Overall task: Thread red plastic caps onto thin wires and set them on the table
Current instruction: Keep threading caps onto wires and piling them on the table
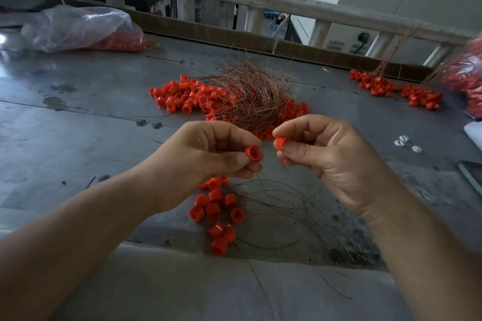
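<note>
Red caps [125, 43] inside clear bag [78, 26], far left; left hand [208, 161] tight on one cap [253, 153], right hand [331, 159] on another cap [280, 143].

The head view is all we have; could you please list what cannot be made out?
In the head view:
- Whether a wire passes through the cap in the left hand is too fine to tell.
- The cap in the right hand is half hidden by its fingers.
- The red-filled bag at the right edge is blurred and cut off.
- The small white parts are too small to identify.
</note>
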`<act>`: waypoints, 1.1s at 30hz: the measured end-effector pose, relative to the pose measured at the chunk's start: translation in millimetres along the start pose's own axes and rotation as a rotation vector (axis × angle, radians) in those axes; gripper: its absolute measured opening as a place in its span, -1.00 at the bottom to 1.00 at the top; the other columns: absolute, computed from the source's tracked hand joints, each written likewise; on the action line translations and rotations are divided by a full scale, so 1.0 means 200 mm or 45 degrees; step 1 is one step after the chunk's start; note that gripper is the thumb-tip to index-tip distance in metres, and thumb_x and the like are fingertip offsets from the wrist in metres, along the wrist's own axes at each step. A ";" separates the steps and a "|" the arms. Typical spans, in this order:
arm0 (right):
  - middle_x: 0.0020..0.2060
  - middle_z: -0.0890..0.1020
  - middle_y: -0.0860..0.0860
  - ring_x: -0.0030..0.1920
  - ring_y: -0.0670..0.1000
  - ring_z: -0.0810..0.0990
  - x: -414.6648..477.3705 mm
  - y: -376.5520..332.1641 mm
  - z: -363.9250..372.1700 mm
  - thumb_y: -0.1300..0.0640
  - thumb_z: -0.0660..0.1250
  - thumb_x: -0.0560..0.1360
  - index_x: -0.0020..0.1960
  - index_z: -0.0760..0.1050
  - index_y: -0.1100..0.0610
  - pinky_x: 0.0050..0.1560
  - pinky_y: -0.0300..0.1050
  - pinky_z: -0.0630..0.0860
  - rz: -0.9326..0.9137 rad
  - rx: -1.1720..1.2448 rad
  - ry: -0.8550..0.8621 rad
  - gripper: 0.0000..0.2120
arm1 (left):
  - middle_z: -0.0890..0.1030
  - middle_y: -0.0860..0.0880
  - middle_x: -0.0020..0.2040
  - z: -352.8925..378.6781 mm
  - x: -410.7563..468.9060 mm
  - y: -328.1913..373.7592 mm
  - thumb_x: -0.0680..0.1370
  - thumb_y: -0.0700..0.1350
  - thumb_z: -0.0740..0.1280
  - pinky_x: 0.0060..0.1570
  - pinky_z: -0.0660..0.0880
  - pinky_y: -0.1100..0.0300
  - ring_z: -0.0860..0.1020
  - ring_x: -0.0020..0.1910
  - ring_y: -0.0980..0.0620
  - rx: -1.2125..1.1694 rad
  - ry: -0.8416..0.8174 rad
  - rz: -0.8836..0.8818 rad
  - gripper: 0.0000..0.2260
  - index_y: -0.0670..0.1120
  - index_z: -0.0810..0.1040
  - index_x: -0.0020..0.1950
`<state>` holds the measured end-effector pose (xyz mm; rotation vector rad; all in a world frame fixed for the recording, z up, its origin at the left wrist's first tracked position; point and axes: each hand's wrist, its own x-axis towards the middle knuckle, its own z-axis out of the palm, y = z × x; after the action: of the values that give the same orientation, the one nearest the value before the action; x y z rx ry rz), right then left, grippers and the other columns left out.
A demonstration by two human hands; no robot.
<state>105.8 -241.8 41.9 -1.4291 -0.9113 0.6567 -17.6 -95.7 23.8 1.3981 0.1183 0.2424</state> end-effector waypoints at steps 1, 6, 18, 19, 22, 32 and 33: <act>-0.37 0.63 -0.04 -0.31 -0.13 0.59 0.00 0.00 0.01 0.19 0.39 0.18 -0.26 0.62 0.07 -0.23 -0.31 0.53 -0.003 -0.005 -0.001 -0.86 | 0.67 -0.08 -0.23 0.00 0.00 0.00 0.25 -0.28 0.34 -0.26 0.55 0.32 0.65 -0.24 0.05 0.000 0.006 -0.002 -0.82 -0.10 0.67 -0.24; -0.38 0.63 -0.04 -0.32 -0.13 0.60 -0.01 0.00 0.03 0.18 0.38 0.19 -0.21 0.56 0.12 -0.26 -0.34 0.52 0.004 -0.063 0.012 -0.83 | 0.67 -0.08 -0.23 0.00 0.00 0.00 0.25 -0.27 0.34 -0.27 0.55 0.32 0.65 -0.24 0.05 0.020 0.020 0.004 -0.83 -0.11 0.66 -0.22; -0.37 0.64 -0.01 -0.31 -0.07 0.63 -0.01 0.01 0.03 0.11 0.37 0.23 -0.18 0.58 0.08 -0.28 -0.30 0.54 0.015 -0.107 0.001 -0.83 | 0.68 -0.08 -0.22 0.00 0.00 0.00 0.25 -0.26 0.35 -0.25 0.55 0.33 0.65 -0.22 0.05 0.062 0.002 0.014 -0.81 -0.08 0.68 -0.21; -0.38 0.63 -0.01 -0.30 -0.08 0.62 -0.01 0.01 0.03 0.11 0.38 0.22 -0.19 0.58 0.07 -0.28 -0.30 0.54 0.011 -0.120 -0.001 -0.84 | 0.68 -0.08 -0.21 0.00 0.00 0.00 0.25 -0.25 0.35 -0.25 0.55 0.33 0.65 -0.22 0.05 0.069 -0.001 0.016 -0.81 -0.08 0.68 -0.20; -0.35 0.63 -0.03 -0.27 -0.09 0.61 -0.01 0.02 0.04 0.13 0.38 0.23 -0.15 0.57 0.07 -0.26 -0.31 0.52 -0.002 -0.150 -0.016 -0.81 | 0.68 -0.08 -0.22 -0.01 0.00 0.00 0.26 -0.25 0.35 -0.24 0.54 0.33 0.65 -0.22 0.06 0.085 -0.005 0.021 -0.80 -0.08 0.68 -0.19; -0.28 0.65 -0.11 -0.22 -0.18 0.59 -0.01 0.02 0.06 0.27 0.37 0.34 -0.12 0.58 0.01 -0.16 -0.35 0.51 -0.147 -0.217 -0.022 -0.81 | 0.68 -0.08 -0.24 0.00 0.01 0.00 0.23 -0.25 0.35 -0.27 0.55 0.32 0.65 -0.26 0.05 0.064 0.051 0.029 -0.81 -0.10 0.65 -0.19; -0.27 0.65 -0.13 -0.21 -0.19 0.60 -0.01 0.02 0.06 0.22 0.37 0.33 -0.12 0.58 -0.02 -0.16 -0.36 0.51 -0.163 -0.232 -0.014 -0.81 | 0.67 -0.07 -0.25 0.00 0.01 -0.01 0.24 -0.26 0.35 -0.28 0.55 0.32 0.65 -0.27 0.05 0.065 0.072 0.034 -0.80 -0.12 0.62 -0.17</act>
<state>94.9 -236.9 36.1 -1.5146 -1.0842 0.4961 -14.8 -95.2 22.9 1.4444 0.1534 0.3024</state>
